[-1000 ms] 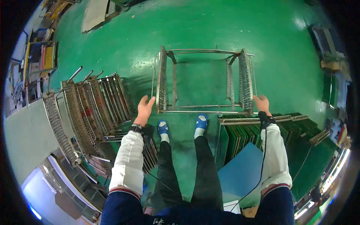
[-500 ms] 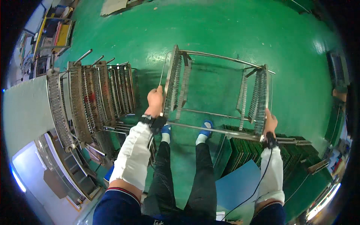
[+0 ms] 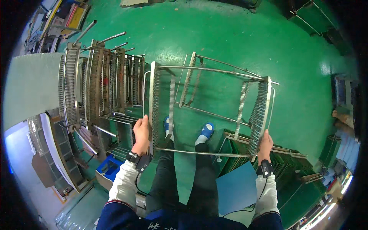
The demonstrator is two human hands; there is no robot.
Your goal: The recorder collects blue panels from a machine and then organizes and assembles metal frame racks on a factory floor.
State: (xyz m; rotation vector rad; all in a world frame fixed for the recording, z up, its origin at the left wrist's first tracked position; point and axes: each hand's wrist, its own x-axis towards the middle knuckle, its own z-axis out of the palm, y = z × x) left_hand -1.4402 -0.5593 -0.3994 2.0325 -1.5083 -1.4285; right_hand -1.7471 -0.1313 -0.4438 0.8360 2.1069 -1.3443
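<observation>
Between my two hands is a metal slotted rack [image 3: 199, 152], an open frame with comb-like toothed side plates joined by rods. My left hand [image 3: 141, 136] is closed round the outer side of its left plate. On the opposite side, my right hand [image 3: 265, 147] grips the edge of the right plate near its near corner. Beyond and partly behind it, a second slotted rack [image 3: 187, 86] stands on the green floor, its right part overlapped by the held one. My fingers on the outer sides are partly hidden.
Several similar racks [image 3: 94, 80] stand close together at the left. Green boards [image 3: 283, 163] in a row and a blue sheet [image 3: 237, 188] lie at the near right. A blue stool [image 3: 109, 166] is by my left forearm. Shelving [image 3: 71, 19] stands far left.
The held rack has shifted left and nearer to me, both hands still on it. A second rack beyond it now shows separately. The view has also shifted.
</observation>
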